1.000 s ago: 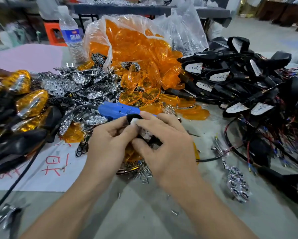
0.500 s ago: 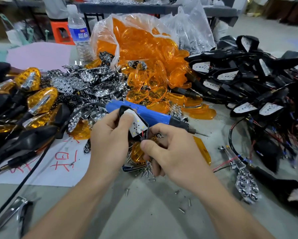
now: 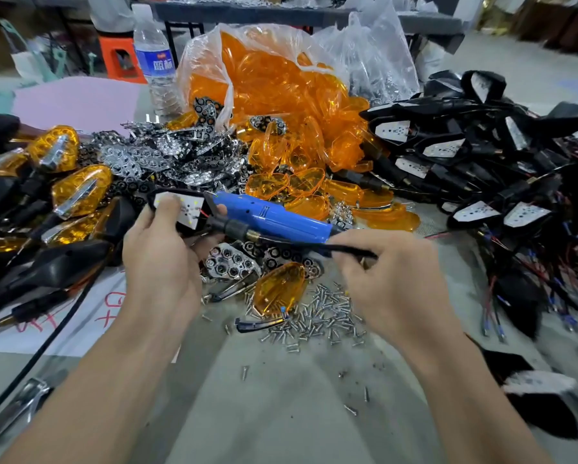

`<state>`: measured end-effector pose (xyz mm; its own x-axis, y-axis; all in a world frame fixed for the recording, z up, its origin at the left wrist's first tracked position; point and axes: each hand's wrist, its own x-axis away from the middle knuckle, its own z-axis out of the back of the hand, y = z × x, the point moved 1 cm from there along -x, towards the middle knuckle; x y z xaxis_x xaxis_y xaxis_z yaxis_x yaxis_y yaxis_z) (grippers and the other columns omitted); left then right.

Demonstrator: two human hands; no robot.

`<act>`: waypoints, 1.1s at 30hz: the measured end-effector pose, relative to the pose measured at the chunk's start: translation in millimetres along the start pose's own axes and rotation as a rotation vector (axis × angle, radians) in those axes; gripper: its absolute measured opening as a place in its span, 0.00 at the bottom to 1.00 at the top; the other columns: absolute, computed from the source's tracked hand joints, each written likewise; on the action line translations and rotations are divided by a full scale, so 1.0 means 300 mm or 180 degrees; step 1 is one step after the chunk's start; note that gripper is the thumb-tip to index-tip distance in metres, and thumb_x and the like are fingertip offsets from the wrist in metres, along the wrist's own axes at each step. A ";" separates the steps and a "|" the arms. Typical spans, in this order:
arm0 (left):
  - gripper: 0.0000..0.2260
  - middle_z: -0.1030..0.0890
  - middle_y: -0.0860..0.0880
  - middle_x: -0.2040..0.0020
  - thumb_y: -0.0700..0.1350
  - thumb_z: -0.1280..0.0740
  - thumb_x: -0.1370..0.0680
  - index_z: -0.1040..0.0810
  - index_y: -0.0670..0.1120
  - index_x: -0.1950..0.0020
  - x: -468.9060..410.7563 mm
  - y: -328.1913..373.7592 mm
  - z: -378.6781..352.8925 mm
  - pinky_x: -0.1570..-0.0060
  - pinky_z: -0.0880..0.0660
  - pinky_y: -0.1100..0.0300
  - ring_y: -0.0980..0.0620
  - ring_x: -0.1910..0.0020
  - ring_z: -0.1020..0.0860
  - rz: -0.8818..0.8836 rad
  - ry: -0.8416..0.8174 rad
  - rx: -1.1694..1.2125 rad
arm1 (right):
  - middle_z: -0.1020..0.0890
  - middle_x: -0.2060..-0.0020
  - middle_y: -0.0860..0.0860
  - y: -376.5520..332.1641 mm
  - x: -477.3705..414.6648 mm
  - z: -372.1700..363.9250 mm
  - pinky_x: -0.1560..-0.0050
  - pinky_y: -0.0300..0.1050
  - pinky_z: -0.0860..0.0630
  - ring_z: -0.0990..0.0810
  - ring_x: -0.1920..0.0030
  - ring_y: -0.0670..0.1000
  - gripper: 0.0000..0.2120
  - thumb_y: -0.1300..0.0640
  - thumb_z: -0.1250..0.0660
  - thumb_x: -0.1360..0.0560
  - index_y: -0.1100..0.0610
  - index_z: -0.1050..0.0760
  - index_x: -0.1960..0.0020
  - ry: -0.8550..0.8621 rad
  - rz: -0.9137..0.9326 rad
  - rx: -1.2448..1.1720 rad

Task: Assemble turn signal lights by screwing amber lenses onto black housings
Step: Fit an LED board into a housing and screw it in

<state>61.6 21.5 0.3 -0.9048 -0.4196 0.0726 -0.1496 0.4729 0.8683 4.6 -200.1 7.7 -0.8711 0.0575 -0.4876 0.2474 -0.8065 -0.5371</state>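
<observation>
Left hand (image 3: 160, 262) grips black housing (image 3: 190, 212), at left end of blue screwdriver (image 3: 274, 219). Right hand (image 3: 398, 283) pinches housing's cable (image 3: 297, 243), just before screwdriver. Amber lens (image 3: 279, 289) nearer still, among screws (image 3: 324, 316).

The grey table (image 3: 280, 413) carries a heap of loose screws (image 3: 317, 319) just below the right hand's fingers (image 3: 364, 272), with a single amber lens (image 3: 277, 293) lying among them. White paper (image 3: 90, 316) with red writing lies below and left of the left hand's fingers (image 3: 165, 216). Beyond both sets of fingers spread chrome reflectors (image 3: 167, 159) and loose amber lenses (image 3: 301, 189). A pile of black housings (image 3: 481, 155) sits to the right of the right fingers.
</observation>
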 end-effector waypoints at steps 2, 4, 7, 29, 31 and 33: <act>0.09 0.16 0.39 0.51 0.45 0.39 0.13 0.25 0.40 0.42 -0.009 -0.005 0.003 0.58 0.17 0.54 0.45 0.60 0.14 0.0140 0.0034 0.0157 | 0.20 0.70 0.40 -0.039 0.009 0.002 0.68 0.41 0.29 0.25 0.70 0.44 0.08 0.57 0.28 0.29 0.46 0.13 0.55 0.0358 0.0274 0.0039; 0.11 0.18 0.41 0.57 0.46 0.40 0.13 0.26 0.39 0.40 -0.014 -0.009 0.004 0.61 0.18 0.56 0.47 0.65 0.17 0.0271 0.0088 0.0364 | 0.16 0.67 0.43 -0.093 0.038 -0.018 0.62 0.45 0.24 0.21 0.66 0.48 0.06 0.55 0.27 0.30 0.47 0.13 0.57 0.0257 0.0764 -0.0006; 0.11 0.20 0.45 0.60 0.47 0.40 0.13 0.23 0.41 0.42 -0.032 0.002 0.024 0.68 0.22 0.63 0.52 0.70 0.22 0.0506 0.0112 0.0398 | 0.23 0.72 0.45 -0.140 0.076 -0.053 0.67 0.40 0.29 0.27 0.69 0.46 0.10 0.46 0.28 0.28 0.52 0.19 0.63 -0.1012 0.0986 -0.0447; 0.09 0.14 0.42 0.60 0.45 0.33 0.28 0.13 0.51 0.59 0.029 -0.075 0.001 0.63 0.20 0.51 0.45 0.68 0.19 0.0395 -0.1052 -0.1685 | 0.21 0.35 0.49 -0.042 0.006 -0.172 0.37 0.47 0.35 0.28 0.37 0.54 0.34 0.67 0.36 0.26 0.47 0.33 0.23 -0.1156 -0.0237 0.1008; 0.09 0.14 0.41 0.60 0.43 0.33 0.24 0.13 0.51 0.58 0.022 -0.077 0.004 0.64 0.19 0.52 0.45 0.69 0.19 0.0408 -0.1080 -0.1652 | 0.21 0.39 0.51 -0.029 0.001 -0.170 0.44 0.46 0.33 0.28 0.43 0.54 0.28 0.65 0.36 0.24 0.45 0.29 0.28 -0.1042 -0.0617 0.0750; 0.12 0.14 0.41 0.60 0.40 0.33 0.21 0.13 0.51 0.58 0.018 -0.076 0.005 0.65 0.19 0.53 0.46 0.69 0.18 0.0434 -0.1090 -0.1617 | 0.18 0.44 0.48 -0.022 -0.007 -0.164 0.42 0.46 0.24 0.22 0.45 0.52 0.20 0.63 0.32 0.24 0.43 0.22 0.37 -0.0775 -0.0950 0.0331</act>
<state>59.6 9.6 -19.8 -0.9914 -0.0695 0.1110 0.1082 0.0421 0.9932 25.6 -166.0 -21.7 -0.9764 0.1672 -0.1366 -0.0652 -0.8313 -0.5519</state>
